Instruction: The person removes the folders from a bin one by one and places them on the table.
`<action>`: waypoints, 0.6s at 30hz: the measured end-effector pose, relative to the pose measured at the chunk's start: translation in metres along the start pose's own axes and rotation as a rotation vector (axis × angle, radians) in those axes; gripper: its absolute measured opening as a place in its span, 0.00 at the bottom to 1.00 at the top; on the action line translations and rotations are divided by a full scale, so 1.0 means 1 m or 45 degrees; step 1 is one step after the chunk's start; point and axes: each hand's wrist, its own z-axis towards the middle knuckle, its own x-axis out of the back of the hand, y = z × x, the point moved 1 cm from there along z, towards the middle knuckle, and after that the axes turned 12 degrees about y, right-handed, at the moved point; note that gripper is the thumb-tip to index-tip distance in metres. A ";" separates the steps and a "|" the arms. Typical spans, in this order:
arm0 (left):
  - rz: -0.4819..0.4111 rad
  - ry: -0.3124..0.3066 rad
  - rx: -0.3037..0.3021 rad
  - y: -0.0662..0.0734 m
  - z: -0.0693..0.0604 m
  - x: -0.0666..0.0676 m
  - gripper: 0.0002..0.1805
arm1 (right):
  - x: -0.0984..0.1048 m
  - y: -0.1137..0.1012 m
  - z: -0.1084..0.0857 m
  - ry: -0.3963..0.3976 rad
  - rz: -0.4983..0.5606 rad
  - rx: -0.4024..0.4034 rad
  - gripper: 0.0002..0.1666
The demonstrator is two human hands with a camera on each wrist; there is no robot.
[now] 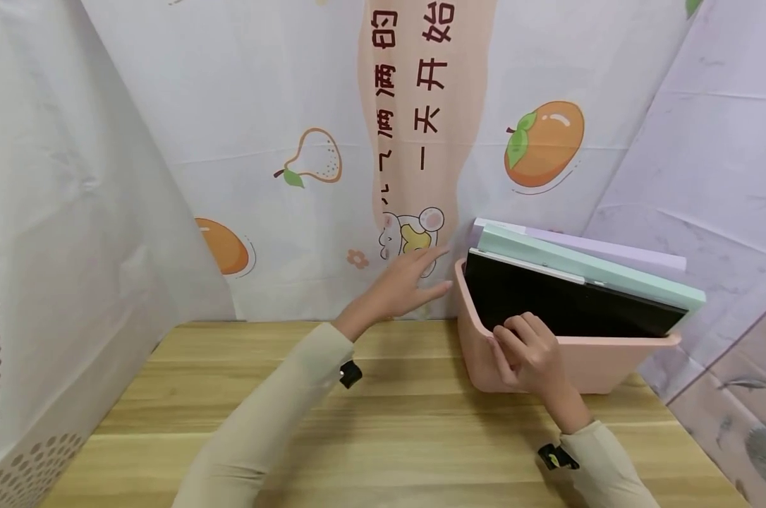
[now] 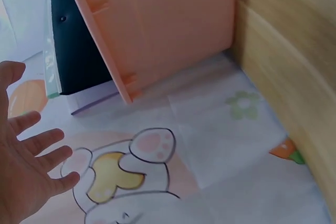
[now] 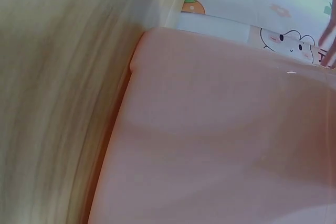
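A pink bin [image 1: 586, 363] stands at the table's back right, holding a black folder [image 1: 567, 296], a mint-green folder [image 1: 592, 261] and a lilac folder [image 1: 637, 254], all leaning. My right hand [image 1: 535, 356] has its fingers curled over the bin's front rim near the left corner. The bin's pink wall [image 3: 220, 129] fills much of the right wrist view. Left of the bin, my left hand [image 1: 398, 286] is raised before the backdrop with fingers spread, touching nothing. In the left wrist view this hand [image 2: 26, 161] is apart from the bin [image 2: 157, 24].
The wooden table [image 1: 370, 437] stretches in front of and left of the bin. A white printed cloth [image 1: 262, 92] hangs along the back edge, with more cloth [image 1: 40, 212] at the left side and patterned cloth [image 1: 732, 176] at the right.
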 end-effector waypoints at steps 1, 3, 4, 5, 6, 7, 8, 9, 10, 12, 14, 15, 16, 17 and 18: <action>-0.010 0.008 -0.007 0.001 0.004 -0.001 0.36 | 0.000 0.000 0.000 -0.003 0.006 -0.002 0.22; -0.028 0.024 -0.020 0.005 0.013 -0.004 0.36 | -0.001 -0.001 -0.001 -0.003 0.016 -0.006 0.22; -0.039 0.030 -0.026 0.006 0.016 -0.006 0.36 | -0.001 -0.002 -0.002 -0.001 0.016 -0.010 0.22; -0.054 0.038 -0.035 0.008 0.020 -0.008 0.35 | -0.001 -0.002 -0.002 0.001 0.014 -0.013 0.22; -0.061 0.048 -0.047 0.009 0.024 -0.010 0.35 | -0.001 -0.002 -0.003 0.004 0.012 -0.019 0.22; -0.072 0.055 -0.053 0.011 0.027 -0.012 0.35 | -0.001 -0.002 -0.003 0.006 0.011 -0.024 0.22; -0.085 0.064 -0.059 0.012 0.030 -0.014 0.34 | -0.001 -0.002 -0.003 0.009 0.009 -0.028 0.22; -0.107 0.074 -0.066 0.013 0.032 -0.016 0.34 | -0.001 -0.002 -0.004 0.013 0.010 -0.032 0.21; -0.119 0.086 -0.073 0.014 0.035 -0.018 0.33 | -0.001 -0.002 -0.004 0.017 0.013 -0.036 0.21; -0.140 0.108 -0.076 0.014 0.038 -0.022 0.32 | -0.001 -0.001 -0.004 0.023 0.018 -0.040 0.21; -0.171 0.130 -0.078 0.013 0.040 -0.026 0.32 | -0.002 -0.001 -0.004 0.027 0.021 -0.041 0.21; -0.188 0.142 -0.075 0.011 0.041 -0.028 0.31 | -0.002 -0.001 -0.004 0.029 0.022 -0.041 0.21; -0.208 0.153 -0.063 0.010 0.042 -0.031 0.31 | -0.002 0.000 -0.004 0.031 0.023 -0.040 0.21; -0.236 0.166 -0.052 0.008 0.043 -0.033 0.30 | -0.002 0.000 -0.003 0.031 0.020 -0.038 0.21; -0.267 0.181 -0.037 0.006 0.044 -0.035 0.30 | -0.002 0.000 -0.003 0.031 0.019 -0.038 0.21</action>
